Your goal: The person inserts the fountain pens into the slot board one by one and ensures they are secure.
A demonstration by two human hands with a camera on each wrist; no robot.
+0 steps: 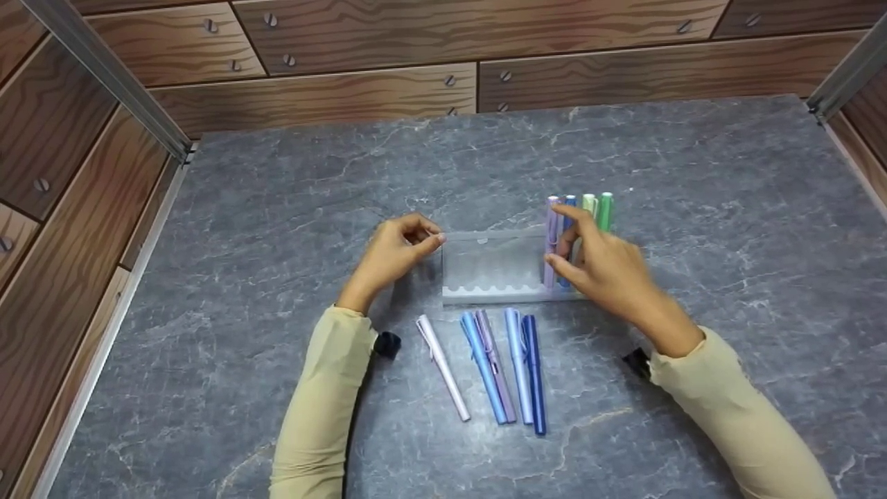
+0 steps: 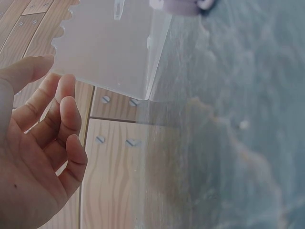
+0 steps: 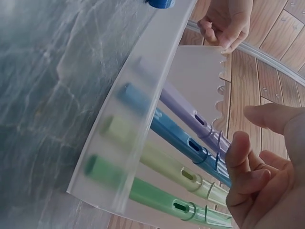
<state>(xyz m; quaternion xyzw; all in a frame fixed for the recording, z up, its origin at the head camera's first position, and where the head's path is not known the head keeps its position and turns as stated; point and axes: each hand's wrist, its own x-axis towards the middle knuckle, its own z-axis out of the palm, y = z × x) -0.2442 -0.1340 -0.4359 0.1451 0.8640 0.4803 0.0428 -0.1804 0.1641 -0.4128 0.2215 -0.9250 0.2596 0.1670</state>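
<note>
A translucent pen stand (image 1: 493, 267) with a notched front ledge stands on the table, holding a purple pen (image 1: 551, 235), a blue pen (image 3: 186, 143), a light green pen (image 3: 176, 172) and a green pen (image 1: 606, 208) upright. My left hand (image 1: 402, 249) pinches the stand's upper left corner between thumb and fingertips. Around the purple pen hovers my right hand (image 1: 610, 270), its index fingertip by the pen's top and the thumb lower down. In the right wrist view that thumb is spread away from the fingers, which overlap the pen caps.
In front of the stand lie several loose pens: a white one (image 1: 443, 367), a light blue one (image 1: 484, 367), a mauve one (image 1: 497, 367), a pale blue one (image 1: 520, 367) and a dark blue one (image 1: 534, 374). Wood-patterned walls (image 1: 388, 41) border the marbled grey table (image 1: 312, 180).
</note>
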